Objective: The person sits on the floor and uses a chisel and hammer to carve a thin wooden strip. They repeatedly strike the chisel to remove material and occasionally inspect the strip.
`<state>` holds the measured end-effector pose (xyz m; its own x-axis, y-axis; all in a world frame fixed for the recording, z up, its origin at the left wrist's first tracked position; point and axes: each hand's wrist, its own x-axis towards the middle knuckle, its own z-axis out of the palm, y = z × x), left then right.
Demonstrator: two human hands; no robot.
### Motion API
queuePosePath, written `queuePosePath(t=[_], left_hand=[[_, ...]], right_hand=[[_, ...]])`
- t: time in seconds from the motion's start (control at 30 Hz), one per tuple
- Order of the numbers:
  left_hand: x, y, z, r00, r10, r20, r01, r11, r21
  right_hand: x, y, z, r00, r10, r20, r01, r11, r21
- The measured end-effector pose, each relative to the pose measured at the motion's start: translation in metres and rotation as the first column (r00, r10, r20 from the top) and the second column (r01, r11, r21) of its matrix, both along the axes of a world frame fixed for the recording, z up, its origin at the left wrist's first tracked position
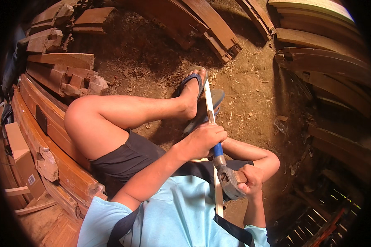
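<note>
My left hand is closed around a chisel with a blue handle, its blade pointing away from me along a pale wooden strip. The narrow strip runs from beside my sandalled foot back under my hands to my lap. My right hand grips the short wooden handle of a hammer. The hammer's heavy metal head is at the metal-capped end of the chisel; whether they touch I cannot tell.
Long reddish boards lie close on my left, with a dark flat rectangular object on them and a cardboard box beside. Curved timbers lie ahead, and more boards are stacked right. Wood shavings litter the dirt floor.
</note>
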<state>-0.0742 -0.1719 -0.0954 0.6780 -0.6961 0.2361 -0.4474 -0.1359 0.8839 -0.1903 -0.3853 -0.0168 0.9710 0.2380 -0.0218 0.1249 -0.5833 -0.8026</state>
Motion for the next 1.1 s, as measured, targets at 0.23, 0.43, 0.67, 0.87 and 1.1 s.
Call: queuePosePath(t=[0.23, 0.43, 0.67, 0.87, 1.1], left_hand=[[-0.003, -0.002, 0.002, 1.000, -0.005, 0.001, 0.005, 1.000, 0.012], [-0.005, -0.003, -0.004, 0.999, -0.009, 0.051, 0.006, 0.997, 0.072], [-0.001, -0.010, -0.003, 0.999, -0.041, 0.034, 0.039, 0.998, 0.058], [-0.005, -0.011, -0.003, 0.993, 0.115, 0.020, -0.114, 0.991, -0.064], [-0.021, -0.014, 0.003, 0.978, 0.178, 0.108, -0.184, 0.981, 0.053]], right_hand=[[-0.003, 0.002, -0.001, 0.997, -0.061, -0.056, 0.062, 0.998, 0.026], [-0.011, -0.003, -0.008, 0.993, -0.065, -0.095, 0.063, 0.998, -0.028], [-0.009, 0.002, -0.011, 0.990, -0.126, -0.062, 0.128, 0.992, 0.019], [-0.010, 0.010, -0.034, 0.949, -0.279, -0.145, 0.302, 0.936, 0.180], [0.002, 0.022, -0.047, 0.877, -0.256, -0.406, 0.369, 0.901, 0.228]])
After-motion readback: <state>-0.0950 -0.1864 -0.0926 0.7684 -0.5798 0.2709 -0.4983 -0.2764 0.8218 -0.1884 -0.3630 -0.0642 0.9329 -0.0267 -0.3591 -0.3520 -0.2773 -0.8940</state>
